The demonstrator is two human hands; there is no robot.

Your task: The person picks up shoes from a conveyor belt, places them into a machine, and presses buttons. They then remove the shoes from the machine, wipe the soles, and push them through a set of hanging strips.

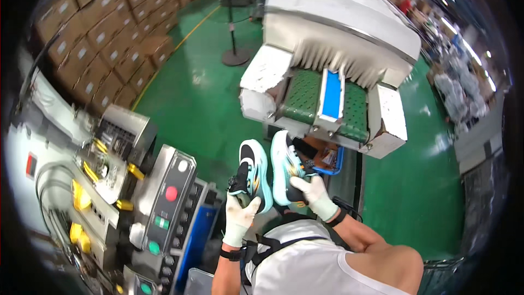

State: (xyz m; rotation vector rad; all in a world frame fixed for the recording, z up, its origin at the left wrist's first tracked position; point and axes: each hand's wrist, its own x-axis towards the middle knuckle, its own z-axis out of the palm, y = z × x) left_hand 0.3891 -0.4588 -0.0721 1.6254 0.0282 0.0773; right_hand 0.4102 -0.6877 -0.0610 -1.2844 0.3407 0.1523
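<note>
Two sneakers in pale mint, black and white are held side by side in front of me, toes pointing away. My left hand, in a white glove, grips the left sneaker at its heel. A white glove also covers my right hand, which is closed round the heel end of the right sneaker. Both shoes are off any surface, just short of a conveyor machine with green belts. Their soles face partly sideways, and the fingers beneath the shoes are hidden.
A bristle curtain hangs over the belts. Under the machine's front sits a blue bin. On the left stands a control panel with a red button, beside a machine with yellow parts. Stacked cartons and a post stand are farther back.
</note>
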